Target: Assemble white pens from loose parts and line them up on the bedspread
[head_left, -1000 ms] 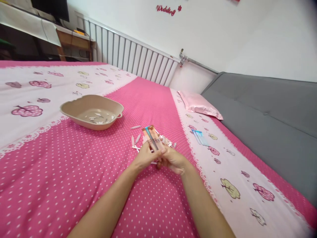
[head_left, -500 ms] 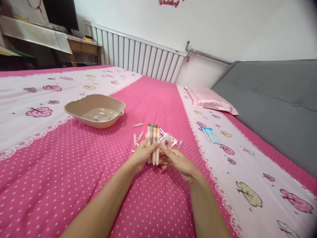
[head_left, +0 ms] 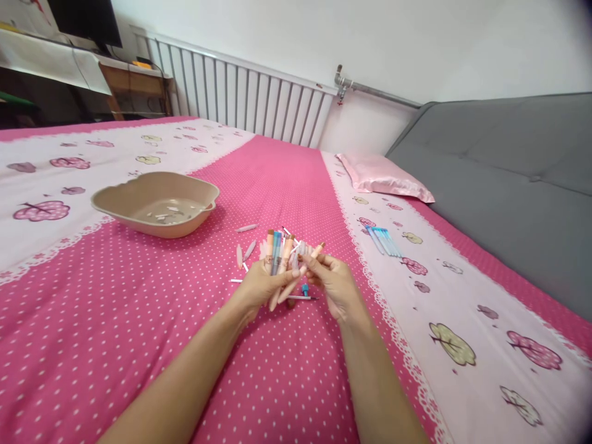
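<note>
My left hand (head_left: 259,287) is closed around a small bunch of pens (head_left: 276,250), peach and blue-grey, some with brown ends, held nearly upright. Between the fingertips of my right hand (head_left: 338,285) is a peach pen (head_left: 317,251) with a brown end. It slants across toward the bunch, and its lower part is partly hidden by the left fingers. Behind and below the hands, a loose pile of pen parts lies on the bedspread. A thin white refill (head_left: 300,298) and a small blue piece (head_left: 305,289) show under the hands.
A beige basin (head_left: 157,228) with small white pieces inside stands to the left on the pink dotted bedspread (head_left: 287,166). Several pale pink barrels (head_left: 250,249) lie left of the pile. On the right are a row of blue pens (head_left: 386,242), a pink pillow (head_left: 386,176) and a grey headboard (head_left: 499,142).
The right hand has come up from the pile, and a peach pen now slants in its fingertips. Pens in the left hand have fanned apart. The view has shifted slightly right.
</note>
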Tool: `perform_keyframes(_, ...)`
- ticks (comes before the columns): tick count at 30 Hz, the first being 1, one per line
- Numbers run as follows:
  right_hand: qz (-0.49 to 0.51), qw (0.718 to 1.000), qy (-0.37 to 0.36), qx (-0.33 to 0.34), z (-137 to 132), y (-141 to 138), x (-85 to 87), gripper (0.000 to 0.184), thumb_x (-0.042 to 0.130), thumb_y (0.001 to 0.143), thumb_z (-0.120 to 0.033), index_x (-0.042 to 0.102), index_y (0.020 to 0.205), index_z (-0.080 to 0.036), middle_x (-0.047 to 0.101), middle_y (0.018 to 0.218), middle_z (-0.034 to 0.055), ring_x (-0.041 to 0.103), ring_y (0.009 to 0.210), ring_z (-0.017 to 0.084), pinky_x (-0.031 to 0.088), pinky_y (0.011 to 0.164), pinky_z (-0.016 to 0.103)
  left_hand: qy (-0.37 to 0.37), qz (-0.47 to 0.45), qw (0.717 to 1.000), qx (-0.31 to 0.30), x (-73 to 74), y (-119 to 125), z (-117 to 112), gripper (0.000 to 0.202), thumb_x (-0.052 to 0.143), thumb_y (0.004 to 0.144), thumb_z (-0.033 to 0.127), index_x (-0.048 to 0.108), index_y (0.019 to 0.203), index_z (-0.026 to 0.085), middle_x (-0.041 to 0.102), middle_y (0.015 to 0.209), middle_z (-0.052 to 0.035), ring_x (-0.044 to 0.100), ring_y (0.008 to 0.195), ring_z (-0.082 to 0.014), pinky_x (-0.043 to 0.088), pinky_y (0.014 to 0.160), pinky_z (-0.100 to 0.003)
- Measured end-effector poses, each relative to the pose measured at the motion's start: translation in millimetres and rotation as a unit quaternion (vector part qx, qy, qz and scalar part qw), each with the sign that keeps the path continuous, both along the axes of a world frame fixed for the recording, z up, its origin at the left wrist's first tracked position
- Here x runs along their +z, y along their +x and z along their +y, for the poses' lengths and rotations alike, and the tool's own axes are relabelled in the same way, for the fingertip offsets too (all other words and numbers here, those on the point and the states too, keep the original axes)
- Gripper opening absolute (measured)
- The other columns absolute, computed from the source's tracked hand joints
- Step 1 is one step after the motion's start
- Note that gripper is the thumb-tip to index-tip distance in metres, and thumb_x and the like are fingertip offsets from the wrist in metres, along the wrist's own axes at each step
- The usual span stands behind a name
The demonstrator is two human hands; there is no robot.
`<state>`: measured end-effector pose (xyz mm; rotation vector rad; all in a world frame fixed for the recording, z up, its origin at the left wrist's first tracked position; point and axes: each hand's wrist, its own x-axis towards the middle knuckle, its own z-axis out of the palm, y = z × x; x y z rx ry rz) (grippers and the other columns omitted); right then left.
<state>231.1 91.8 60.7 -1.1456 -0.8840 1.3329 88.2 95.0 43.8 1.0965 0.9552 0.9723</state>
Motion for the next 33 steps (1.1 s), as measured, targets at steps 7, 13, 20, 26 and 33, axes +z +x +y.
perform_keyframes(7, 0.088, 0.991, 0.006, -0.099, 6.3, 7.9, 2.2, 0.024, 0.08, 0.057, -0.029, 0.063, 0.067, -0.014, 0.062, 0.058, -0.0033, 0.056, 0.049, 0.003, 0.049, 0.051, 0.011, -0.043, -0.051, 0.996, 0.063, 3.8, -7.9, 6.1, 0.03, 0.077, 0.056, 0.025, 0.06, 0.077, 0.012, 0.058, 0.054, 0.0021, 0.053, 0.047, -0.0088, 0.041, 0.04, -0.017)
perform_keyframes(13, 0.081, 0.992, -0.009, -0.096, 8.3, 7.0, -2.1, 0.022, 0.079, 0.058, -0.025, 0.064, 0.07, -0.013, 0.064, 0.058, -0.0016, 0.06, 0.051, 0.006, 0.05, 0.05, 0.012, 0.061, 0.029, 0.992, 0.104, 2.3, -3.8, 4.9, 0.024, 0.073, 0.061, 0.031, 0.06, 0.07, 0.013, 0.052, 0.047, 0.0042, 0.048, 0.039, -0.0086, 0.037, 0.036, -0.019)
perform_keyframes(20, 0.077, 0.991, -0.027, -0.106, 8.1, 9.0, -1.8, 0.024, 0.081, 0.055, -0.024, 0.064, 0.066, -0.011, 0.061, 0.05, -0.003, 0.055, 0.044, 0.004, 0.045, 0.042, 0.009, 0.23, 0.18, 0.95, 0.107, 1.2, -5.3, 4.1, 0.025, 0.067, 0.066, 0.03, 0.066, 0.087, 0.017, 0.066, 0.074, -0.001, 0.058, 0.061, -0.0138, 0.043, 0.051, -0.022)
perform_keyframes(26, 0.067, 0.992, -0.028, -0.102, 8.2, 9.0, -2.3, 0.024, 0.081, 0.055, -0.023, 0.064, 0.067, -0.011, 0.059, 0.048, -0.0031, 0.052, 0.04, 0.004, 0.043, 0.039, 0.01, 0.297, 0.266, 0.91, 0.117, -6.4, -7.2, 4.7, 0.022, 0.059, 0.073, 0.038, 0.065, 0.076, 0.017, 0.053, 0.057, 0.0039, 0.046, 0.05, -0.0082, 0.034, 0.047, -0.018)
perform_keyframes(33, 0.081, 0.991, -0.032, -0.106, 8.5, 7.8, -0.8, 0.02, 0.079, 0.057, -0.017, 0.062, 0.067, -0.011, 0.057, 0.047, -0.0048, 0.051, 0.039, 0.002, 0.042, 0.039, 0.009, 0.248, 0.233, 0.937, 0.083, -6.9, -8.4, 6.6, 0.024, 0.06, 0.072, 0.034, 0.064, 0.087, 0.017, 0.057, 0.06, 0.0019, 0.052, 0.053, -0.0119, 0.04, 0.052, -0.022)
